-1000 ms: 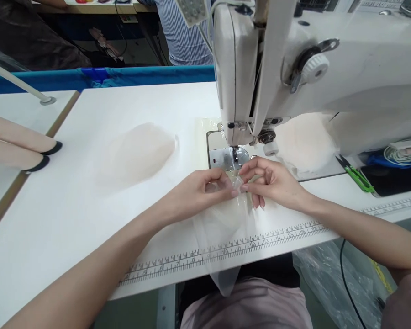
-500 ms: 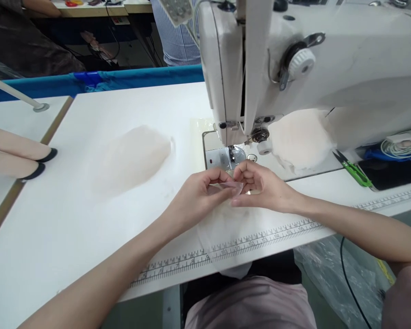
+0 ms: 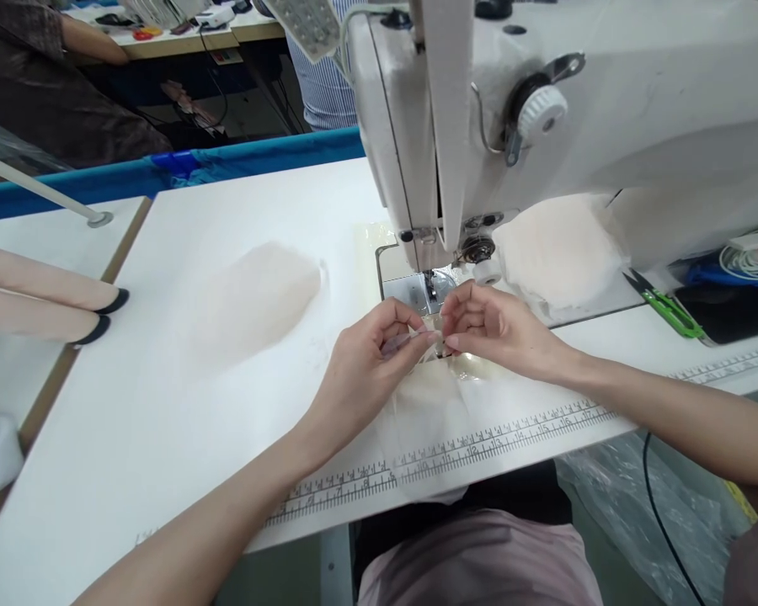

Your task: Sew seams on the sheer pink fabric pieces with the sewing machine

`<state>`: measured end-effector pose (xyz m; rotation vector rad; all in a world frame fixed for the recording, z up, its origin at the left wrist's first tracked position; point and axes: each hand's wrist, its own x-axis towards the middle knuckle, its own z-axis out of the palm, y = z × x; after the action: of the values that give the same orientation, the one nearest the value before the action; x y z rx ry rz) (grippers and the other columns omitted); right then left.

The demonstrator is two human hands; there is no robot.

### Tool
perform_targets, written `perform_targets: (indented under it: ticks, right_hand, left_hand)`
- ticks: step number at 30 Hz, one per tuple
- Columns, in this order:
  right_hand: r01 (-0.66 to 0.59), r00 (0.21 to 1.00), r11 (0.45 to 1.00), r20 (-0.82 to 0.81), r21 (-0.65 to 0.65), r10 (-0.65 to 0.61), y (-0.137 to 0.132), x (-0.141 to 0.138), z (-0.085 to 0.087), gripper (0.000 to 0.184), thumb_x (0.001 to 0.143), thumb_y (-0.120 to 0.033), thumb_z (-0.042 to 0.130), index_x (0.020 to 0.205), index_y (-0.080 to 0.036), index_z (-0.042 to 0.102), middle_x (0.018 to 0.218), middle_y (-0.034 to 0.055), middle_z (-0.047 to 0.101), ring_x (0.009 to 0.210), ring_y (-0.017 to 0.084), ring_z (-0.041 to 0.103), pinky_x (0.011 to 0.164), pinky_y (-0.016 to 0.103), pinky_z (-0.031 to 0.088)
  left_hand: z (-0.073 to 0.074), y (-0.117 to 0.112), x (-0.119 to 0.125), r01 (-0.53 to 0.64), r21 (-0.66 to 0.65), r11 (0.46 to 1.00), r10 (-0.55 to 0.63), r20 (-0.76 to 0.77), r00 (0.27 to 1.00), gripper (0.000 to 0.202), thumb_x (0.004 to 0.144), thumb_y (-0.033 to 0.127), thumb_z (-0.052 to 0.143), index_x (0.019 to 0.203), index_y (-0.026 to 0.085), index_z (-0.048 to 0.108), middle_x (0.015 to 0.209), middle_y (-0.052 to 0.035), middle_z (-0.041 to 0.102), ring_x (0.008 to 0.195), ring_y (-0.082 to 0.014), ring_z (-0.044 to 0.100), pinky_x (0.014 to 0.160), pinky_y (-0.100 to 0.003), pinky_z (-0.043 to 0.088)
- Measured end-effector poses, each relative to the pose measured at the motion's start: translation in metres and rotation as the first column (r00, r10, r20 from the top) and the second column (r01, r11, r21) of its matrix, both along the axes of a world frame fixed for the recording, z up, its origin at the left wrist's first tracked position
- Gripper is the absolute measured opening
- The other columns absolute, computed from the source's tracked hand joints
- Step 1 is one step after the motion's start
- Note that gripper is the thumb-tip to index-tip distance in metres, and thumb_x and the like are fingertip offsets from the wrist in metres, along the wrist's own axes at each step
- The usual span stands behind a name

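Observation:
My left hand (image 3: 367, 362) and my right hand (image 3: 493, 326) meet just in front of the needle of a white sewing machine (image 3: 543, 109). Both pinch the top edge of a thin, sheer pale piece of fabric (image 3: 426, 404). The sheer fabric lies flat over the table's printed ruler (image 3: 480, 446) and hangs a little past the front edge. The needle plate (image 3: 410, 290) lies right behind my fingertips.
A loose heap of sheer pink fabric (image 3: 256, 295) lies left of the machine, another pile (image 3: 556, 252) under its arm. Green thread snips (image 3: 666, 305) rest at right. Two beige mannequin legs with black shoes (image 3: 44, 299) lie at far left. Other people sit beyond the blue rail (image 3: 164, 168).
Both hands have closed tighter together on the fabric edge and edged slightly toward the needle. The fabric has been drawn up the table, so less hangs over the front edge.

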<state>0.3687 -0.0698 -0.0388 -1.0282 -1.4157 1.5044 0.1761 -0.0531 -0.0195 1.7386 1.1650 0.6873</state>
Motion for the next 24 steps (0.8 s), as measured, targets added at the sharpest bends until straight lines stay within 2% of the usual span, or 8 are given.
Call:
perform_targets:
  ticks: [4,7,9,12,15,17,21,24]
  right_hand:
    - [-0.127,0.991,0.99,-0.054,-0.058,0.124,-0.004,-0.005,-0.001,0.03,0.081,-0.022,0.067,0.103,-0.022,0.047,0.091,0.0002,0.066,0.088,0.015,0.067,0.085,0.036,0.055]
    - [-0.102,0.994,0.994,0.025,-0.029,0.103,-0.006,-0.008,-0.003,0.043,0.074,-0.025,0.076,0.106,-0.023,0.047,0.09,-0.0018,0.066,0.081,0.014,0.066,0.08,0.033,0.054]
    - [-0.061,0.997,0.998,0.054,-0.011,0.061,-0.004,-0.008,-0.003,0.045,0.072,-0.025,0.077,0.107,-0.023,0.048,0.085,-0.0036,0.066,0.076,0.013,0.065,0.076,0.032,0.053]
    - [-0.031,0.999,0.999,0.011,-0.007,0.031,0.001,-0.003,-0.004,0.038,0.075,-0.025,0.074,0.104,-0.022,0.05,0.078,-0.004,0.066,0.075,0.013,0.065,0.072,0.03,0.052]
    - [0.004,1.0,1.0,-0.007,-0.004,-0.004,0.006,0.003,-0.005,0.03,0.075,-0.021,0.072,0.1,-0.02,0.055,0.076,-0.0035,0.068,0.076,0.012,0.065,0.072,0.028,0.052]
    - [0.039,0.999,0.999,0.021,-0.013,-0.039,0.008,0.006,-0.004,0.027,0.074,-0.019,0.073,0.097,-0.019,0.058,0.075,-0.0038,0.067,0.069,0.01,0.064,0.066,0.025,0.052]
    - [0.033,0.998,0.998,0.06,-0.062,-0.03,0.008,0.008,-0.001,0.016,0.076,-0.021,0.071,0.09,-0.018,0.064,0.066,-0.0048,0.064,0.049,0.007,0.059,0.048,0.022,0.05]
    - [-0.003,0.998,0.995,0.062,-0.099,0.01,0.006,0.006,0.001,0.009,0.078,-0.022,0.07,0.083,-0.016,0.066,0.056,-0.0042,0.063,0.049,0.01,0.063,0.051,0.023,0.055]
  left_hand:
    - [-0.003,-0.002,0.003,0.026,-0.027,0.999,-0.025,0.056,0.998,0.015,0.086,0.033,0.062,0.084,0.022,0.052,0.057,0.0079,0.047,0.049,-0.0074,0.042,0.048,-0.021,0.032]
    - [-0.005,-0.005,0.005,0.078,-0.032,0.996,-0.076,0.063,0.995,0.011,0.09,0.032,0.057,0.088,0.022,0.054,0.06,0.0068,0.05,0.052,-0.0075,0.044,0.049,-0.02,0.033]
    - [-0.006,-0.005,0.006,0.095,-0.019,0.995,-0.094,0.062,0.994,0.012,0.092,0.033,0.053,0.089,0.022,0.054,0.063,0.0054,0.053,0.054,-0.008,0.045,0.049,-0.021,0.034]
    - [-0.005,-0.002,0.005,0.095,-0.015,0.995,-0.093,0.099,0.991,0.013,0.093,0.034,0.051,0.09,0.021,0.052,0.06,0.005,0.052,0.053,-0.009,0.045,0.05,-0.022,0.034]
    - [0.0,0.004,0.002,0.1,-0.058,0.993,-0.092,0.122,0.988,0.015,0.092,0.036,0.051,0.089,0.021,0.051,0.053,0.0079,0.042,0.047,-0.0089,0.038,0.047,-0.022,0.032]
    - [0.003,0.009,-0.001,0.084,-0.109,0.991,-0.073,0.099,0.992,0.019,0.091,0.04,0.052,0.088,0.022,0.051,0.051,0.009,0.035,0.045,-0.0088,0.034,0.045,-0.022,0.031]
    - [0.005,0.013,-0.005,0.093,-0.186,0.978,-0.086,0.043,0.995,0.028,0.08,0.044,0.066,0.09,0.022,0.053,0.058,0.0071,0.043,0.052,-0.0099,0.044,0.049,-0.022,0.039]
    - [0.002,0.012,-0.006,0.104,-0.079,0.991,-0.106,-0.021,0.994,0.028,0.074,0.038,0.074,0.082,0.021,0.054,0.061,0.0062,0.048,0.055,-0.0095,0.045,0.051,-0.022,0.038]
